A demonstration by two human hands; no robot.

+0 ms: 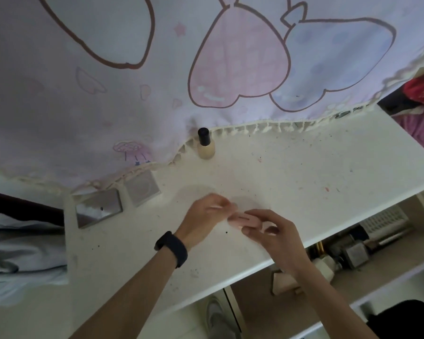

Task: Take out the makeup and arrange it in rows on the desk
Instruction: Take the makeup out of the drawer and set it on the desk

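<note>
Two bare hands meet over a speckled white counter (316, 167): a left hand (206, 214) above a black wristband (171, 249), and a right hand (272, 231). Between them is one small pink oblong makeup case (242, 219), low over the middle of the counter. The right hand pinches it, forefinger curled over the top and thumb beneath. The left hand's fingertips reach the case's left end, but motion blur makes it impossible to tell whether they grip it or merely touch it.

Three other makeup pieces are on the counter. One beige liquid bottle with a black cap (206, 144) stands upright at the back against the curtain's fringe. Two flat square compacts lie just beside each other at the left, a silver mirrored compact (98, 207) and a pale grey compact (142, 187).

One pastel curtain printed with cartoon shapes (108, 106) hangs behind. Under the counter at the right, one open lower shelf (397, 253) holds a white slatted basket (382, 220), a metallic square box (355, 253) and more tubes and jars, too jumbled and dim to count.
</note>
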